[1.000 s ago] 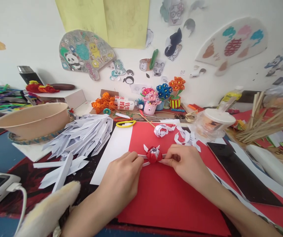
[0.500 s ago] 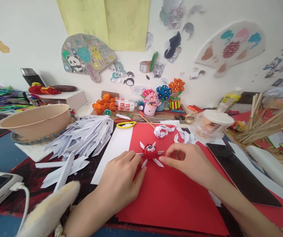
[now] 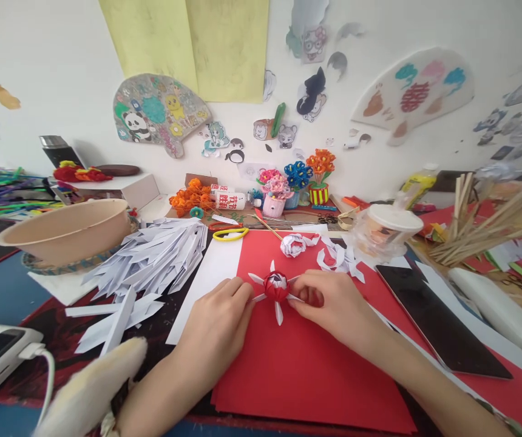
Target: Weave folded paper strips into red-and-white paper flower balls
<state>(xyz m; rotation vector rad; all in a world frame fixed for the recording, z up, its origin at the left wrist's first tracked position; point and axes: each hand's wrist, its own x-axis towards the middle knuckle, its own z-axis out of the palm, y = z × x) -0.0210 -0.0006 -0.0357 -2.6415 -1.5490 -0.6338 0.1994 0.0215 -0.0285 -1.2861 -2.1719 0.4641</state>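
Note:
A folded paper flower [image 3: 276,285] lies on a stack of red paper sheets [image 3: 306,376]. Its centre is red and white, and several pointed white strips stick out around it. At its left, my left hand [image 3: 220,318] has its fingers pressed together at the tip of one white strip. From the other side, my right hand [image 3: 334,303] is closed with thumb and index finger at the right-hand strips; its other fingers are curled. Beyond the flower lies a crumpled white paper rosette [image 3: 294,244] on a stick, beside curled white paper scraps [image 3: 340,258].
To the left lie a heap of folded white paper strips [image 3: 152,258] and a beige basin [image 3: 70,233]. Yellow-handled scissors [image 3: 230,234] rest behind the red sheets. A black phone-like slab [image 3: 440,321], a lidded cup [image 3: 391,227] and thin wooden sticks [image 3: 484,224] are at the right.
The flower has turned, so its white strips point in different directions. My right hand has come in leftward to the strips, and my left fingers have closed together at the left side.

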